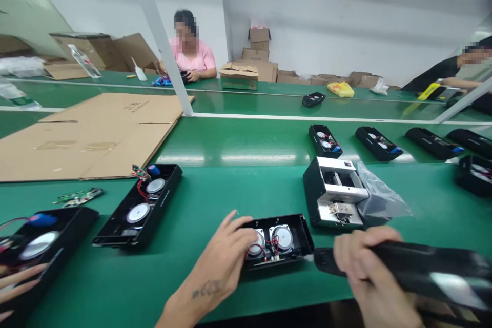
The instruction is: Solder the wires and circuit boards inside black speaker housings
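Note:
A black speaker housing (303, 233) with two round silver drivers and red wires lies on the green bench in front of me. My left hand (226, 251) rests over its left end, fingers spread, the fingertips on the left driver and the far rim. In my right hand (369, 261) is a black power screwdriver (426, 266), blurred and held sideways. Its pale tip points left and is at the housing's near right corner; whether it touches a screw cannot be made out.
Two similar housings (175, 184) (77, 230) lie left, a person's fingers (23, 282) on the nearest. A black-and-silver device (315, 195) stands behind my right hand, beside a plastic bag (380, 197). Flat cardboard (92, 138) lies back left. A person in pink (203, 59) sits opposite.

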Available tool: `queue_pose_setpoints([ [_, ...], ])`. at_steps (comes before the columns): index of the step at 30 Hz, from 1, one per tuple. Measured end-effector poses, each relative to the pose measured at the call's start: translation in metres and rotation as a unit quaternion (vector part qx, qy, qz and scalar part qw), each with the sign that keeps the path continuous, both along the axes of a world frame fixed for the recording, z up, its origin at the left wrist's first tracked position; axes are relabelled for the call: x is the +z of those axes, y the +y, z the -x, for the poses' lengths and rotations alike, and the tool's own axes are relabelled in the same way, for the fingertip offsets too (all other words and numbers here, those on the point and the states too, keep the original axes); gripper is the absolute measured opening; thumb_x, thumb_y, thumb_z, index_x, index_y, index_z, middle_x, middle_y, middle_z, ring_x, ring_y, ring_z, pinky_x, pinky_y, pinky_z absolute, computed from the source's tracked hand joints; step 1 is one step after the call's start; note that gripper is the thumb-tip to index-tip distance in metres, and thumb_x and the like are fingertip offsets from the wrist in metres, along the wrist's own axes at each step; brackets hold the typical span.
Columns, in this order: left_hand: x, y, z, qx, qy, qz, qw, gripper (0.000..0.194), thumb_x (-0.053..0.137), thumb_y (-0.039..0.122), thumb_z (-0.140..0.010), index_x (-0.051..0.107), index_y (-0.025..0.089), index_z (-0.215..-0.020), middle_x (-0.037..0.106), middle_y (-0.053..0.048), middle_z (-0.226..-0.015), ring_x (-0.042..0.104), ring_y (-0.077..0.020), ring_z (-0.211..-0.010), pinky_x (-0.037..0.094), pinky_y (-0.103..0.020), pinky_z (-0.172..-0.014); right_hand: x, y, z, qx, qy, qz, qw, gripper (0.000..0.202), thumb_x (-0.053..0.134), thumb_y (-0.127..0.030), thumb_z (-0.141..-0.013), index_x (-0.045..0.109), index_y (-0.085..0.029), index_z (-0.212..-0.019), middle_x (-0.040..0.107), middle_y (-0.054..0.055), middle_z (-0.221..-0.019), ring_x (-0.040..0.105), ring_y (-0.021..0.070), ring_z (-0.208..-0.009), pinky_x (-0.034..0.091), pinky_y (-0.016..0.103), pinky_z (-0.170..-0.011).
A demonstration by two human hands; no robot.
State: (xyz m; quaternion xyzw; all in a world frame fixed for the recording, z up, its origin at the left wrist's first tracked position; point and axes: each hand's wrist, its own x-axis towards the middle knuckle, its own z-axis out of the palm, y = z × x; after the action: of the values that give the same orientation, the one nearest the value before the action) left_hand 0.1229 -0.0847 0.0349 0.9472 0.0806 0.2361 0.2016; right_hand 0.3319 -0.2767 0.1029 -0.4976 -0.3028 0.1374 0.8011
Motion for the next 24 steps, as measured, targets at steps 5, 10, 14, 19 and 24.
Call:
queue_pose_setpoints([
  [5,-0.004,0.041,0.041,0.026,0.058,-0.091,0.994,0.057,0.045,-0.009,-0.084,0.069,0.025,-0.123,0.074,-0.004,-0.140,0.047,-0.0307,-0.156,0.027,-0.067,-0.136,-0.015,-0.026,-0.058,-0.156,0.054,0.097,0.982,0.041,0.094,-0.031,-0.077,0.070,-0.023,-0.109,0.057,-0.006,-0.065,0.053,0.0138,-0.052,0.044,0.030,-0.051],
  [10,-0.017,0.055,0.040,0.017,0.045,-0.130,0.990,0.033,0.071,0.001,-0.083,0.073,0.028,-0.101,0.075,0.001,-0.129,0.051,-0.0318,-0.152,0.023,-0.064,-0.137,-0.062,-0.024,-0.085,-0.209,-0.015,0.203,0.957,0.070,0.097,-0.048,-0.068,0.067,-0.022,-0.126,0.074,0.009,-0.115,0.071,0.0312,-0.106,0.055,0.052,-0.101],
  [14,-0.019,0.048,0.035,0.032,-0.046,-0.137,0.989,0.024,0.078,0.008,-0.080,0.071,0.030,-0.087,0.074,0.004,-0.104,0.058,-0.0281,-0.140,0.012,-0.057,-0.140,-0.097,-0.021,-0.077,-0.326,-0.121,0.178,0.920,0.078,0.094,-0.047,-0.071,0.060,-0.024,-0.138,0.062,0.012,-0.131,0.064,0.0332,-0.120,0.049,0.059,-0.112],
  [19,-0.043,0.019,0.026,0.056,-0.140,-0.111,0.982,0.016,0.072,0.016,-0.087,0.067,0.029,-0.080,0.067,0.003,-0.081,0.065,-0.0263,-0.123,0.011,-0.057,-0.141,-0.148,-0.019,-0.039,-0.314,-0.114,0.195,0.922,0.048,0.088,-0.054,-0.078,0.066,-0.025,-0.110,0.065,0.004,-0.089,0.065,0.0240,-0.075,0.059,0.040,-0.068],
  [24,-0.063,0.016,-0.016,0.070,-0.133,-0.080,0.985,0.019,0.079,0.014,-0.081,0.065,0.026,-0.078,0.068,0.001,-0.090,0.064,-0.0280,-0.125,0.019,-0.057,-0.138,-0.187,0.000,-0.007,-0.247,-0.045,0.243,0.937,0.054,0.077,-0.072,-0.083,0.073,-0.023,-0.105,0.070,0.003,-0.077,0.061,0.0197,-0.052,0.049,0.032,-0.046],
])
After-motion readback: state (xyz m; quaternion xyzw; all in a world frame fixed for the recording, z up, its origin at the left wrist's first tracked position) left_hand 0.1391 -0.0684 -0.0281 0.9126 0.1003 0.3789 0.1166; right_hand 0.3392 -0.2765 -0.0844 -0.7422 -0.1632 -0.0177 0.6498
